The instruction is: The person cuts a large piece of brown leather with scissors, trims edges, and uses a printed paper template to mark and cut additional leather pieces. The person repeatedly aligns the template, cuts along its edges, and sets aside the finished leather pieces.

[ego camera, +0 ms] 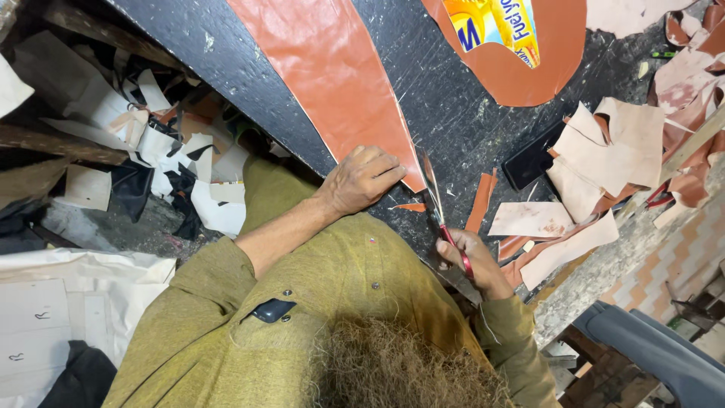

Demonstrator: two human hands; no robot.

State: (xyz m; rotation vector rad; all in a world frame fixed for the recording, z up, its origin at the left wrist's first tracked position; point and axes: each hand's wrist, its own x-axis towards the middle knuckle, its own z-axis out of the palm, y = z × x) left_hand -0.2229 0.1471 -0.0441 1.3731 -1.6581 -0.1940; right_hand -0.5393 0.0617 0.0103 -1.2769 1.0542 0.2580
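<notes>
Left hand [362, 180]: I'm pressing it flat, fingers together, on the near end of the leather [332, 75], just beside the cut line, seemingly so the sheet is not sliding under the blades.

Right hand [472, 261]: I'm keeping it closed around the red handles of the scissors [436, 204], the blades pointing away from me along the sheet's right edge.

Hands: they are working apart, one on each side of the cut.

Leather: a long orange-brown piece is lying on the black tabletop [453, 98], narrowing to a tip that is sitting between my hands.

Strip [480, 202]: a thin orange offcut is lying just right of the blades (likely trimmed waste, though I cannot tell for sure).

Scraps [596, 159]: pale and brown pieces are piling up on the right of the tabletop, out of the cutting path.

Phone [531, 160]: a dark one is resting beside that pile.

Floor [136, 219]: more white and black offcuts are lying below the tabletop's edge.
</notes>
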